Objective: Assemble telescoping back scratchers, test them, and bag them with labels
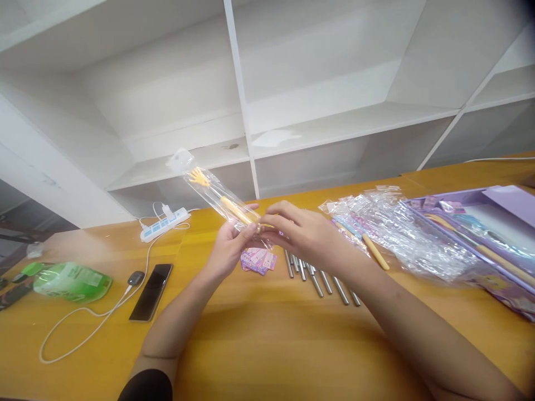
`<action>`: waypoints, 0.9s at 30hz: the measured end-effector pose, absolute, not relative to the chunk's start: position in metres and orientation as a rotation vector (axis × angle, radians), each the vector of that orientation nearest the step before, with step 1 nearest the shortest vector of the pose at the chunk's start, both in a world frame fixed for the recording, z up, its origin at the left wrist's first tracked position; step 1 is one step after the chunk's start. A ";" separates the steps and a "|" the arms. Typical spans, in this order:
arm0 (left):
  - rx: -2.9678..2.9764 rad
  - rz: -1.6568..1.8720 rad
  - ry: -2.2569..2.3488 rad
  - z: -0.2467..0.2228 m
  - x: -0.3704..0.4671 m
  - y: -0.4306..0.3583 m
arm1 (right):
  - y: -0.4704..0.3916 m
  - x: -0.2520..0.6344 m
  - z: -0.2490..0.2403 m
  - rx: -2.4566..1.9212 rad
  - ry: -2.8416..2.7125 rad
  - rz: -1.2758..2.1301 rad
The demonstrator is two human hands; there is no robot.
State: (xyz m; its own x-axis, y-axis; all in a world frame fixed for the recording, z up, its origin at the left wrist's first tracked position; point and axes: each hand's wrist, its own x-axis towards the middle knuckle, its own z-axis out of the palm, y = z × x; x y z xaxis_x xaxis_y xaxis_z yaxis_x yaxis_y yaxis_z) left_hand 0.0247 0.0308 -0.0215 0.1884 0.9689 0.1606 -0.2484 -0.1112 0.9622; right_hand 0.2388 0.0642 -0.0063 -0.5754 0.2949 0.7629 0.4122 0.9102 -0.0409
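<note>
A yellow hand-shaped back scratcher lies inside a narrow clear plastic bag, tilted up to the left above the table. My left hand is closed around the lower part of the bag and handle. At the bag's lower end, the bent fingers of my right hand are pressed together near my left thumb; they appear to pinch the bag's end, partly hidden. Below the hands lie small pink and purple printed cards. Several silver metal tubes are spread on the table under my right wrist.
Clear plastic bags are heaped at the right beside a purple box. Another yellow handle sticks out near the heap. Leftward are a phone, a power strip, a white cable and a green bottle. White shelves stand behind.
</note>
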 end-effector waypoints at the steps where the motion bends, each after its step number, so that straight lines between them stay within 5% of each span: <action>1: 1.235 1.228 0.814 -0.021 0.025 0.031 | 0.064 0.238 -0.008 -0.512 -2.219 -0.196; 27: 1.095 1.244 0.812 -0.014 0.017 0.038 | 0.074 0.249 0.000 -0.155 -2.308 0.159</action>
State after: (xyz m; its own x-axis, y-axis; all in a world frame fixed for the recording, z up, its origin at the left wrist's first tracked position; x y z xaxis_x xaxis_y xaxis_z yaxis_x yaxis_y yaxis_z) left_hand 0.0168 0.0380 -0.0141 0.1763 0.9807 0.0846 -0.3169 -0.0248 0.9481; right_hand 0.2486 0.0742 -0.0004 -0.6727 0.1617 0.7220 0.0614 0.9847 -0.1634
